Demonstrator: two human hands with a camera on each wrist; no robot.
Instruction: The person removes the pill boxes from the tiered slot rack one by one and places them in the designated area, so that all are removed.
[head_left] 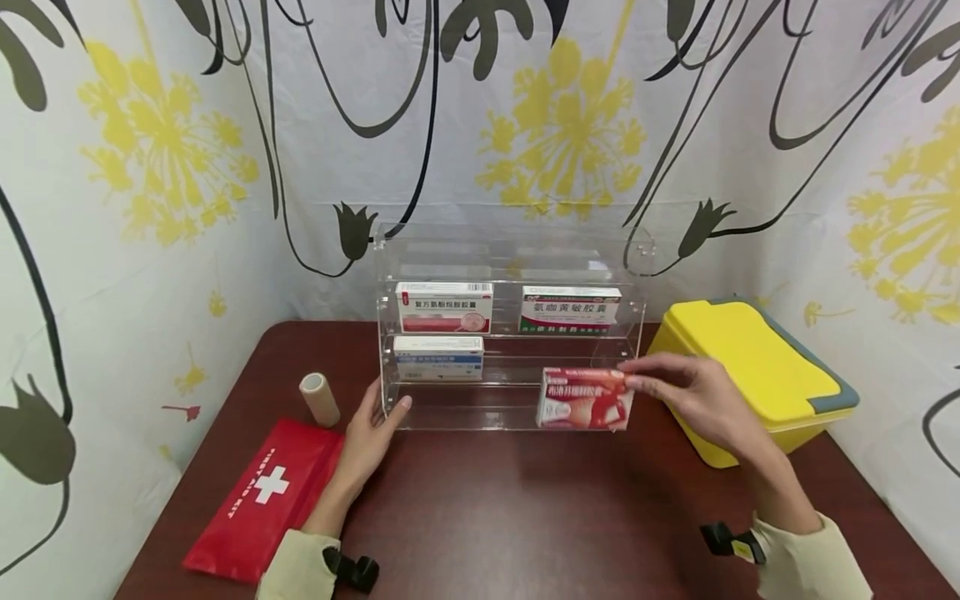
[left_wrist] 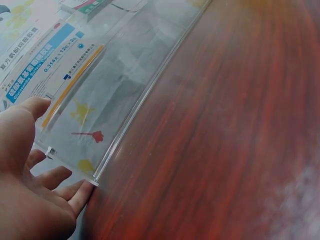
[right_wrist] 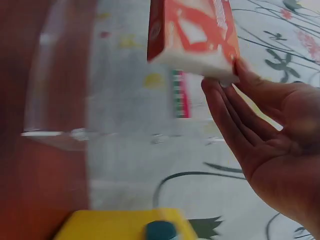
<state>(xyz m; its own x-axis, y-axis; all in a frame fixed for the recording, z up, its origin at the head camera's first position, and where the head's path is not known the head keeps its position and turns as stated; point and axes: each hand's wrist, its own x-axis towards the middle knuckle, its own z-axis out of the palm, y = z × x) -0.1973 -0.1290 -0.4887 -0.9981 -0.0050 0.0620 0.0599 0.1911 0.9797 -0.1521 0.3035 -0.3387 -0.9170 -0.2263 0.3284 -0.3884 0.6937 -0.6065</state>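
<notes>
A clear acrylic display rack with stepped shelves stands on the table. My left hand grips its left side, thumb in front and fingers around the side panel; the left wrist view shows this hand at the rack's lower corner. Between right thumb and fingers, my right hand pinches one end of a red-and-white medicine box. That box overlaps the lowest shelf's right part in the head view. In the right wrist view, the box is tilted and held by its edge.
On the rack stand a red-and-white box, a green-and-white box and a blue-and-white box. A yellow bin with a grey-trimmed lid is at right. At left lie a red first aid pouch and a beige roll.
</notes>
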